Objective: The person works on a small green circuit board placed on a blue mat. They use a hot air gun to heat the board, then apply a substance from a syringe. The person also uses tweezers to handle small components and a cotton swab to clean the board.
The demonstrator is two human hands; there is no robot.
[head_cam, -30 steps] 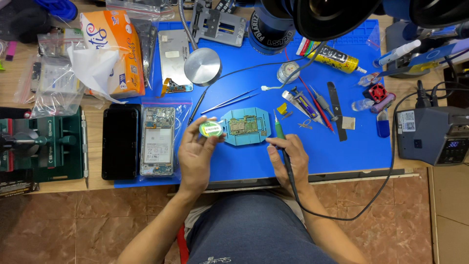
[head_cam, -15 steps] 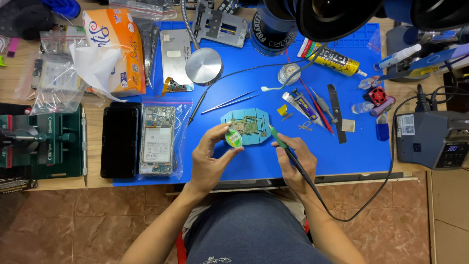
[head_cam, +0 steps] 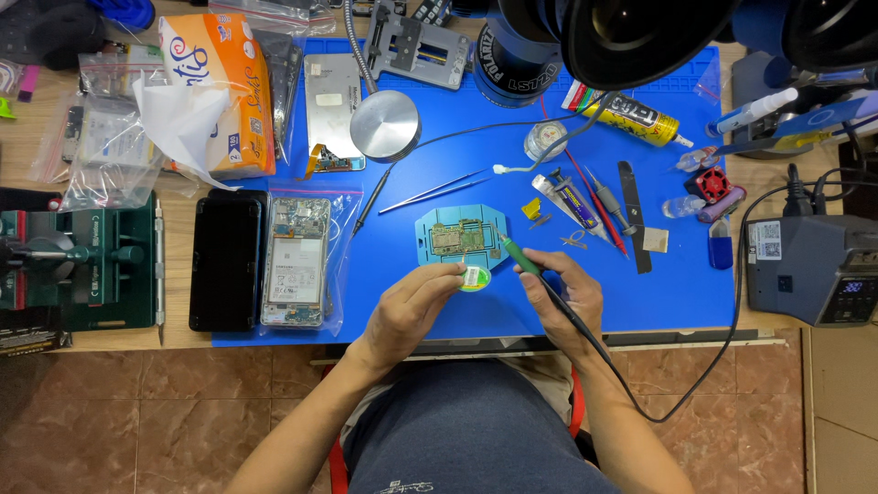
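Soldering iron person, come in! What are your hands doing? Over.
Left hand holds small green spool. Right hand grips soldering iron, tip at circuit board. Nothing blocking.

We see our left hand (head_cam: 412, 306) holding a small round green-rimmed tin (head_cam: 475, 277) at its fingertips, just below the light blue board holder (head_cam: 462, 236) that carries a circuit board (head_cam: 457, 239). Our right hand (head_cam: 565, 297) grips a green-handled soldering iron (head_cam: 521, 259) like a pen, its tip at the holder's right edge. Both rest on the blue mat (head_cam: 457, 165) covering the desk (head_cam: 37, 192). An opened phone (head_cam: 294, 261) lies on the mat to the left.
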